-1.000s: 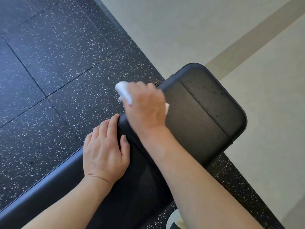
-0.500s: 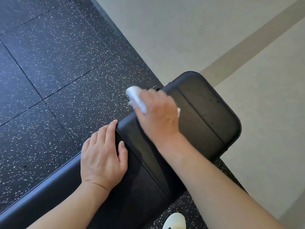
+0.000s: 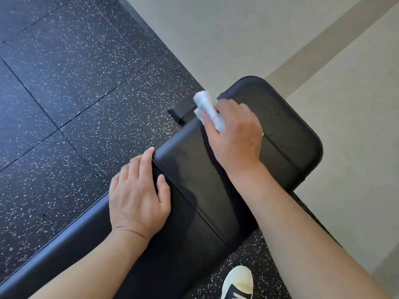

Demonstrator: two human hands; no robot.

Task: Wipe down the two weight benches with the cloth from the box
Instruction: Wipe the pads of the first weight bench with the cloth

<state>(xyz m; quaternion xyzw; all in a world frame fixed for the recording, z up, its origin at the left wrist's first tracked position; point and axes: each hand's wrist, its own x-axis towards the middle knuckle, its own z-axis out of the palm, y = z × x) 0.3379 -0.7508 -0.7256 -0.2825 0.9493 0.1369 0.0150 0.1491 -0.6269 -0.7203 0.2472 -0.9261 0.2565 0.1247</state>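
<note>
Near the far end of the black weight bench [image 3: 287, 134], close to its left edge, our right hand [image 3: 235, 134] grips the white cloth [image 3: 208, 111] and presses it against the padding; the fingers are curled around the bunched fabric, and a wad of it sticks out past the thumb side, over the edge of the pad. Our left hand [image 3: 138, 195] rests flat on the same left edge further back toward us, fingers straight and relaxed, with the thumb lying on the top surface and the fingertips reaching a rounded corner of the padding. A stitched seam runs along the bench top between the two hands and on under the right forearm. Just beyond the cloth, a dark bracket [image 3: 181, 110] juts out from under the bench over the speckled rubber floor [image 3: 64, 83]. At the bottom edge, beside the right forearm, we see a pale sneaker [image 3: 237, 281] on the same speckled floor.
</note>
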